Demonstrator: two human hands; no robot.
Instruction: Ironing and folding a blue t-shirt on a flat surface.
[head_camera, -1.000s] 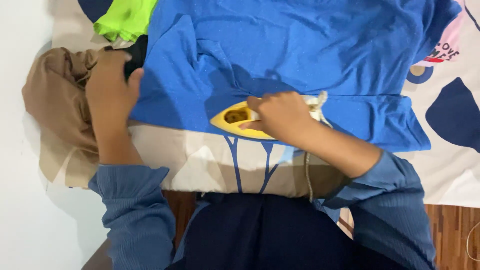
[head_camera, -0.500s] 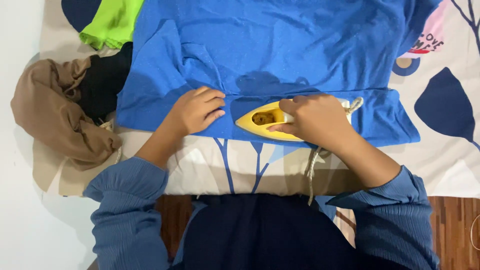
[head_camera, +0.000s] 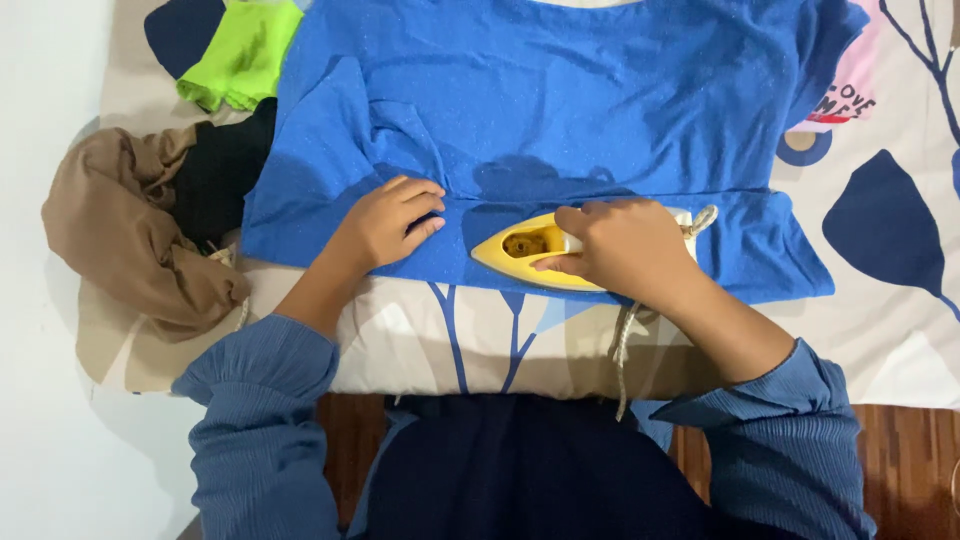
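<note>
A blue shirt (head_camera: 560, 110) lies spread over a patterned sheet (head_camera: 880, 300). On its near hem rests a yellow iron (head_camera: 515, 250), nose pointing left, with my right hand (head_camera: 620, 245) closed around its handle. My left hand (head_camera: 385, 222) lies flat on the shirt just left of the iron's nose, fingers together and pressing the fabric. A braided cord (head_camera: 625, 335) runs from the iron's back end down over the edge toward me.
At the left lie a tan cloth bundle (head_camera: 115, 225), a black garment (head_camera: 220, 170) and a bright green garment (head_camera: 240, 60). A white wall (head_camera: 40, 400) runs along the left. Wooden floor (head_camera: 910, 470) shows at the lower right.
My left hand left the garments at the far left and came to rest on the blue shirt beside the iron. The iron with my right hand shifted slightly right.
</note>
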